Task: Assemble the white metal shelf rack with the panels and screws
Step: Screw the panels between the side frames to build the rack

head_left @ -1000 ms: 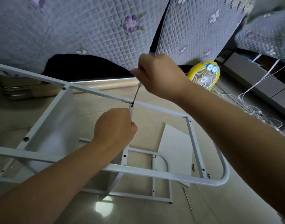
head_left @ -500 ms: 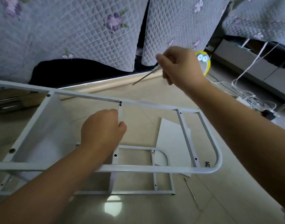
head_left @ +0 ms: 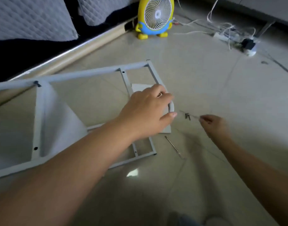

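White tubular frame (head_left: 84, 74), left hand (head_left: 148, 110) gripping corner, right hand (head_left: 216, 124) seemingly pinching screwdriver (head_left: 194, 116)

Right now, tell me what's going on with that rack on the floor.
A person is assembling a white metal frame on the tiled floor. The left hand grips the frame's rounded corner. The right hand pinches a thin tool, its blurred tip by a few dark screws lying loose. A white panel lies under the frame.

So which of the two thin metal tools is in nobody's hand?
The tool lying alone right of the frame's corner; the right hand pinches the other tool.
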Motion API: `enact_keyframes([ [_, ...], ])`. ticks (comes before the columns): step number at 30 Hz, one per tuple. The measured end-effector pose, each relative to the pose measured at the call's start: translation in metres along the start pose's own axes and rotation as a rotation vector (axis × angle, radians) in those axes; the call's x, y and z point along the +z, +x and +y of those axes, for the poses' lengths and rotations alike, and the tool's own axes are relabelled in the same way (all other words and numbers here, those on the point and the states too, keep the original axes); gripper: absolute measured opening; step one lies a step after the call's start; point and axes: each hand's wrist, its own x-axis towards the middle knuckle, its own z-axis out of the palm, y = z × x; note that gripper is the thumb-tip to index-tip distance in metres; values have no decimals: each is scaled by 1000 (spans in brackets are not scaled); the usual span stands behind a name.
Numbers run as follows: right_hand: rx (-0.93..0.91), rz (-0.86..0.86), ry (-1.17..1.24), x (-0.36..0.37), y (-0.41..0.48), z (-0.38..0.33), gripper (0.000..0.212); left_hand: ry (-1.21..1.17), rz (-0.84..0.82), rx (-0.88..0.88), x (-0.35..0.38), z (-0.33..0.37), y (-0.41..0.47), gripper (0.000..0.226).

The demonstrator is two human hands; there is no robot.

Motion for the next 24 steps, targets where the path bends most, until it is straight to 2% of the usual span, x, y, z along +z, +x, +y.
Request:
enact_keyframes([
  [3, 34, -187, -180, 45, -18, 50, 17, -51, 66, 21, 12, -4, -4, 51],
  [6, 60, -217, -253, 67, -26, 68, 13, -81, 48, -22, 9, -3, -4, 51],
  [9, 82, -301, -482, 72, -27, 78, 20, -92, 43, -15, 10, 1, -5, 50],
  [12, -79, -270, -639, 80, -29, 73, 28, -79, 56, -5, 11, 3, -6, 48],
  [14, -220, -335, -655, 93, -33, 65, 31, -77, 60, -1, 12, 4, -8, 47],
  [17, -211, -495, -643, 114, -41, 57, 24, -74, 80, 0, 11, 6, -11, 44],
  [19, -153, -483, -622, 117, -42, 56, 13, -72, 121, -4, 7, 3, -11, 42],
  [20, -135, -443, -560, 112, -39, 52, 11, -66, 146, -8, 5, 0, -11, 40],
  [22, -98, -298, -330, 94, -25, 34, 28, -39, 218, -35, 0, -8, -10, 39],
  [24, -83, -107, -80, 65, -3, -2, 22, 1, 274, -88, -5, -20, -10, 40],
])
